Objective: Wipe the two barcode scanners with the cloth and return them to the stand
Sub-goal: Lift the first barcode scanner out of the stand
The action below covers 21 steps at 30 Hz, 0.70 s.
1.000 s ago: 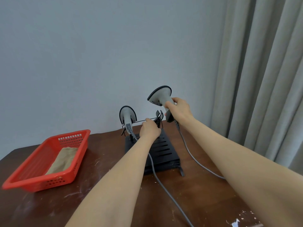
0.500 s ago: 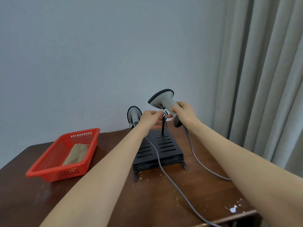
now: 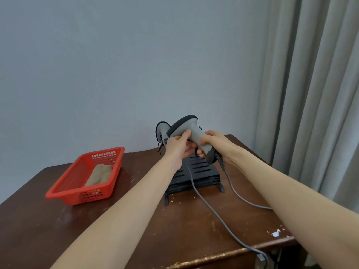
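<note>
A grey barcode scanner with a black rim is held in the air above the black slotted stand. My right hand grips its handle. My left hand holds it just under the head, thumb up against the grey body. A second grey scanner sits upright at the back left of the stand, partly hidden behind the held one. A tan cloth lies folded inside the red basket at the left.
Two grey cables run from the scanners across the dark wooden table and off its front right edge. A wall stands behind the table and grey curtains hang at the right.
The held scanner has come off the stand toward me and tilted. My left hand left the stand's holder and took hold of the scanner under its head. The view has shifted back.
</note>
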Each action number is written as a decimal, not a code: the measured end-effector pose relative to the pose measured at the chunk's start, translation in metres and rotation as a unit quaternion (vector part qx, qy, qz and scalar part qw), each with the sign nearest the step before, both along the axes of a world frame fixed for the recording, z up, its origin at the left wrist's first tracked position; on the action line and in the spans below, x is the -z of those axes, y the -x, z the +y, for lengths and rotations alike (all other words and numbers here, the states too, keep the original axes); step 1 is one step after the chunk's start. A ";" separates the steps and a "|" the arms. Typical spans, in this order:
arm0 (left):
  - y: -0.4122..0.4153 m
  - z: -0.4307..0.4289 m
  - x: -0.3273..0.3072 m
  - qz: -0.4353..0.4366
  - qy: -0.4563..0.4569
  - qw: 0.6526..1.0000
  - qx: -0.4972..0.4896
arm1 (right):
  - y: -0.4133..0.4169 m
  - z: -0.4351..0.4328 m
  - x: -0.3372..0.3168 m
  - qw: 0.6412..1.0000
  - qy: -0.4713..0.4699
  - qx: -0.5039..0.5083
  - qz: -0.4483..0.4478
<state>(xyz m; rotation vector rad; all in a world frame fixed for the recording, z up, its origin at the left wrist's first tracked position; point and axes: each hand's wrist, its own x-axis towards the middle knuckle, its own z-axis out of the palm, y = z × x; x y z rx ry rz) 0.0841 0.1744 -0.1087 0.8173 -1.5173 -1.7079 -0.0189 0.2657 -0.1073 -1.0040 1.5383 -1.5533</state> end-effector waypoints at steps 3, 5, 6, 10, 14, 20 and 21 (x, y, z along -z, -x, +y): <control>-0.003 0.006 0.003 -0.017 0.034 0.999 -0.003 | 0.000 -0.002 -0.002 0.999 -0.013 -0.044 0.004; -0.003 0.008 0.005 -0.041 0.067 0.997 -0.013 | 0.000 -0.003 -0.003 0.998 -0.029 -0.053 0.009; -0.003 0.008 0.006 -0.052 0.084 0.995 -0.019 | 0.000 -0.003 -0.004 0.998 -0.041 -0.054 0.009; -0.004 0.010 0.010 -0.081 0.126 0.988 -0.033 | 0.004 -0.004 -0.005 0.994 -0.089 -0.057 -0.007; -0.007 0.008 0.015 -0.135 0.212 0.968 -0.028 | 0.005 -0.005 -0.006 0.992 -0.113 -0.062 -0.017; -0.021 -0.005 0.019 -0.185 0.355 0.915 -0.051 | 0.009 -0.007 0.003 0.988 -0.130 -0.081 -0.032; -0.024 -0.005 0.018 -0.169 0.347 0.921 -0.058 | 0.010 -0.008 0.004 0.987 -0.132 -0.084 -0.034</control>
